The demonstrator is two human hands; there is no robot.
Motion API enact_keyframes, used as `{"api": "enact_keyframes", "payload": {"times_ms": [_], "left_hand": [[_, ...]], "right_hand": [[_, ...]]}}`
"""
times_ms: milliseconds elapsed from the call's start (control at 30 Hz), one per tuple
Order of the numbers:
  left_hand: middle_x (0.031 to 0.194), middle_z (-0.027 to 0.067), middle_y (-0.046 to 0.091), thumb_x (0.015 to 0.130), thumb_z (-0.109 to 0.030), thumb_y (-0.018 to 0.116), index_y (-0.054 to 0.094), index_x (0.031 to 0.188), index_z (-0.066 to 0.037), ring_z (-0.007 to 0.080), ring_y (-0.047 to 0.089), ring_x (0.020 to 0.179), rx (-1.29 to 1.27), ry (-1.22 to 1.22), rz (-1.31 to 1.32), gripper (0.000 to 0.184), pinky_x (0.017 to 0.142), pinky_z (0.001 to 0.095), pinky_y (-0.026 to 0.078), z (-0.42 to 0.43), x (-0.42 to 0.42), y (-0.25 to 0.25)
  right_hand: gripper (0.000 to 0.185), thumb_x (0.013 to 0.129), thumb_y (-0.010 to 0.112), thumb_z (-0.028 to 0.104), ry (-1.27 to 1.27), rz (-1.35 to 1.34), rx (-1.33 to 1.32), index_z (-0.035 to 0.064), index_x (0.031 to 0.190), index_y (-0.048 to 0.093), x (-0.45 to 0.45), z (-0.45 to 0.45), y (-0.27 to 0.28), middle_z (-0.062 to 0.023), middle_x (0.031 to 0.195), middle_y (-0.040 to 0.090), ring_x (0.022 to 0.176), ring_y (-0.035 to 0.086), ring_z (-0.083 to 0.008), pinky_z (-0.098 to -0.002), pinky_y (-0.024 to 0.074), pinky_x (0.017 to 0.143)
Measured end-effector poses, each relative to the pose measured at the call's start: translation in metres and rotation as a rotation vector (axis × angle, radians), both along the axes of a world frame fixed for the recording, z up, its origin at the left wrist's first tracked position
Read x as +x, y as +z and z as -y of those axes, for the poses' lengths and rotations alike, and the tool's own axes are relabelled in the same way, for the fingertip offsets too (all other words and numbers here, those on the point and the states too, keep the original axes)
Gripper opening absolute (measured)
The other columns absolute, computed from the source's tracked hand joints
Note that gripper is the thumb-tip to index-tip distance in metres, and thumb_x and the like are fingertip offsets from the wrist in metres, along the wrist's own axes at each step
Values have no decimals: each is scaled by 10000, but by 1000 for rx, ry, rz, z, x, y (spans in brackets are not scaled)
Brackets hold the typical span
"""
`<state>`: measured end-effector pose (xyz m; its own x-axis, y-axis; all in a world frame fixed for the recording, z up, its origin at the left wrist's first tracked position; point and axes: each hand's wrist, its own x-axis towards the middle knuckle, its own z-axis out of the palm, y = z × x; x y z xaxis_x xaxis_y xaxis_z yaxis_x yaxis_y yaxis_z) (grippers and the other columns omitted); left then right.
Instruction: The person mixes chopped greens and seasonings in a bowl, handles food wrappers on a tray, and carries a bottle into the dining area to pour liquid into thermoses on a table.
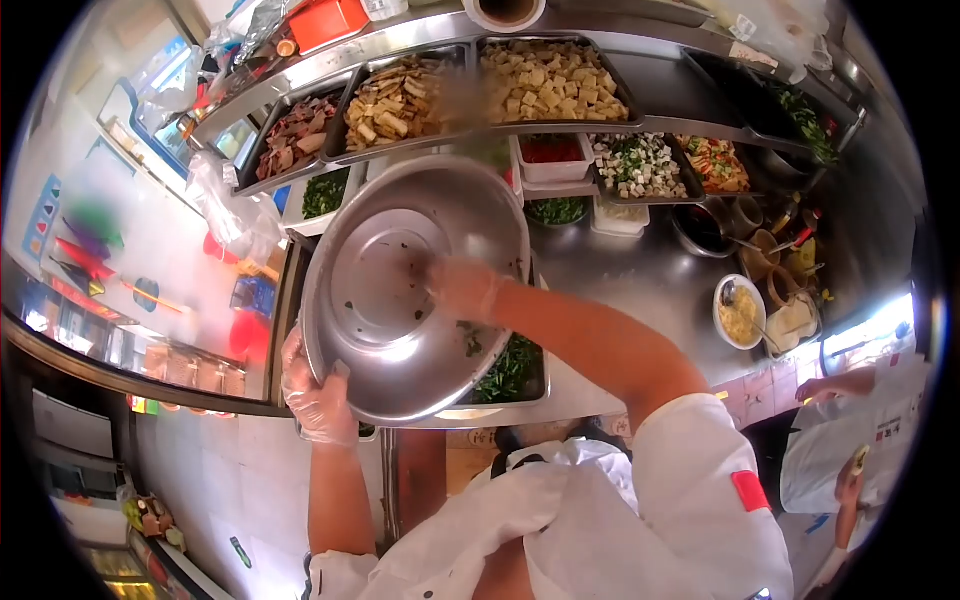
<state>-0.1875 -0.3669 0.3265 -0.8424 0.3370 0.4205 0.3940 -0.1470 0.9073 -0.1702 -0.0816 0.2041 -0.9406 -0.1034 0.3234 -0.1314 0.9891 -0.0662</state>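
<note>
Bowl, round silver metal, green bits inside by right hand.
Clear-gloved left hand pinches its rim; right fingers too blurry to tell.

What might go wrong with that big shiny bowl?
The metal bowl might slip: the left hand holds it near the rim, through a clear glove that could be slippery.
The green scraps inside might spill if the bowl tips further, perhaps landing on the chopped greens beside it.
The right hand is inside the bowl, so a hard push there might twist it out of the other hand's hold.
</note>
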Motion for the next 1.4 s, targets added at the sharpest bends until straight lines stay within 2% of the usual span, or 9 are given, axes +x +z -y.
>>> {"api": "enact_keyframes", "payload": {"times_ms": [133,267,367,500,700,933,1133,1333,1400], "left_hand": [[1455,138,543,688,178,565,671,1205,60,288,564,1314,-89,0,-195,540,1122,403,421,-20,4,1],[1443,160,543,714,129,570,680,1208,63,297,571,1307,-140,-14,-214,510,1099,406,456,-18,4,15],[1411,159,574,727,133,576,673,1230,68,330,573,1316,-31,-51,-115,517,1097,417,459,-12,-4,10],[1436,162,557,736,149,554,675,1194,79,393,497,1418,-309,20,-368,479,1147,444,409,-20,3,14],[1440,171,549,733,143,541,680,1191,71,419,425,1471,-172,-71,-335,484,1177,478,366,-22,1,31],[1443,158,551,737,158,604,688,1194,39,398,438,1465,-236,-86,-343,479,1179,479,372,-26,9,32],[1427,167,561,733,145,579,691,1157,35,409,440,1463,-152,-108,-306,452,1175,459,380,-25,-6,28],[1399,170,586,727,127,556,680,1099,36,461,417,1467,-135,-120,-379,403,1176,499,349,-37,11,35],[1390,164,593,724,122,553,681,1103,35,461,405,1475,-119,-135,-385,410,1179,497,346,-36,6,29]], "right_hand": [[167,845,655,217,136,-813,-296,64,876,715,-36,54,115,-139,1017,688,990,646,-307,-441,549,870],[175,883,616,187,296,-66,107,109,969,747,-16,64,13,-120,1107,680,1044,646,-302,-446,542,939],[253,910,621,236,-53,-285,-179,91,1084,734,-6,24,-74,-134,1179,668,1121,618,-309,-445,517,987],[299,864,681,283,-10,-573,-140,62,1060,725,-17,16,102,-128,1189,673,1164,601,-297,-442,488,1020],[322,890,641,295,86,-387,-6,34,1063,719,33,9,-2,-165,1200,667,1139,611,-333,-458,453,1069],[376,903,637,308,-68,-517,-248,27,1145,700,7,-21,104,-164,1202,652,1150,603,-342,-472,469,1044],[304,884,679,291,-288,-151,-26,63,1084,704,39,-5,-21,-155,1181,669,1067,625,-346,-437,519,959],[279,918,612,290,-187,-680,-253,54,1012,729,18,-44,76,-142,1045,716,1032,661,-340,-470,529,930],[212,888,658,233,-265,159,-180,53,980,722,32,-20,34,-157,1030,710,1017,658,-360,-483,528,925]]}}
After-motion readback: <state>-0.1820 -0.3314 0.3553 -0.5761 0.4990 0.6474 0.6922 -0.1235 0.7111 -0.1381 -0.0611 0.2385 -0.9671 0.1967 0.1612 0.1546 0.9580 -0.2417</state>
